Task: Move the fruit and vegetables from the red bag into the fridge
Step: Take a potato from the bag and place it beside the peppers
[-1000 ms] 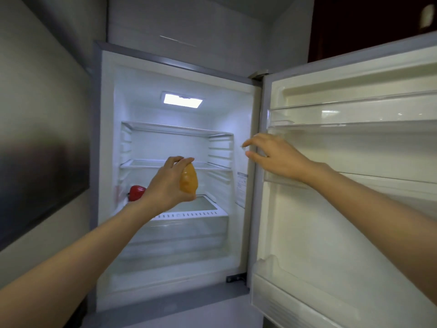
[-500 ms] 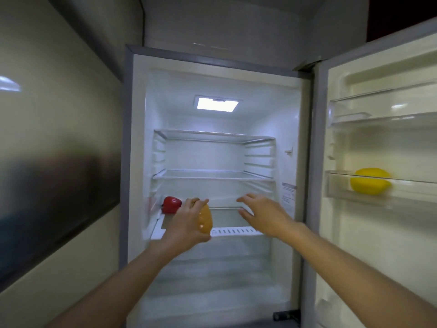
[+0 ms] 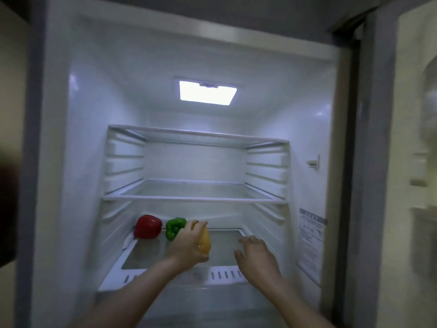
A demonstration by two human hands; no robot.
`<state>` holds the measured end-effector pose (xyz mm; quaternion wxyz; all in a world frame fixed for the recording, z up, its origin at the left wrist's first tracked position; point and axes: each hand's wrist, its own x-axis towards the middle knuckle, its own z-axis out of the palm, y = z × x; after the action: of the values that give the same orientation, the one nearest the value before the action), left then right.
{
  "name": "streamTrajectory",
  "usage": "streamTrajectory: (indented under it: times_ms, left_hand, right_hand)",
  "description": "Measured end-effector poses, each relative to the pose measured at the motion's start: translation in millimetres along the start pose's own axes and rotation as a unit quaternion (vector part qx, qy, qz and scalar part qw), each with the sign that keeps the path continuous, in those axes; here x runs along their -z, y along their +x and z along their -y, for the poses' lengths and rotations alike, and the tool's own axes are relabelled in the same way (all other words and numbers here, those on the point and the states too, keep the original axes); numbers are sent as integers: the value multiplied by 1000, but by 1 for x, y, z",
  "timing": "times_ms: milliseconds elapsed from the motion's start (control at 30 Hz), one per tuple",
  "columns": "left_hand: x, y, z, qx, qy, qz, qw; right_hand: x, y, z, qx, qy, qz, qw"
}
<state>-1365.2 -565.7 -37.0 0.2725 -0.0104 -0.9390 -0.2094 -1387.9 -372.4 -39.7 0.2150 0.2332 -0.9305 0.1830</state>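
- my left hand (image 3: 188,248) wraps the yellow-orange pepper (image 3: 204,241), over the bottom shelf (image 3: 146,252) mid-way across.
- my right hand (image 3: 256,255) is spread wide, holding nothing, near the shelf's right edge.
- red pepper (image 3: 148,226) and green pepper (image 3: 174,227) sit back-left; glass to the right is free.

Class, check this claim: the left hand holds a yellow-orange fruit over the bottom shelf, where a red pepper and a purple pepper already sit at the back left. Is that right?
Not quite. The head view shows the second pepper is green, not purple. It sits beside the red pepper at the back left of the bottom shelf, and the left hand does hold the yellow-orange fruit.
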Motion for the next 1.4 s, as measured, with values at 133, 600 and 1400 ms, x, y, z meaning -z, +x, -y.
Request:
streamTrajectory:
  times_ms: [133,600,1400]
  left_hand:
    - [-20,38,16,5,-45,34,998]
    - [-64,125,55,-63,90,136,985]
    - [-29,39,7,-59,116,66,989]
  right_hand:
    - [-23,14,-10,-16,-4,19,1000]
    - [-34,36,-28,-25,-20,-34,999]
    - [7,-34,0,-51,-39,-11,998]
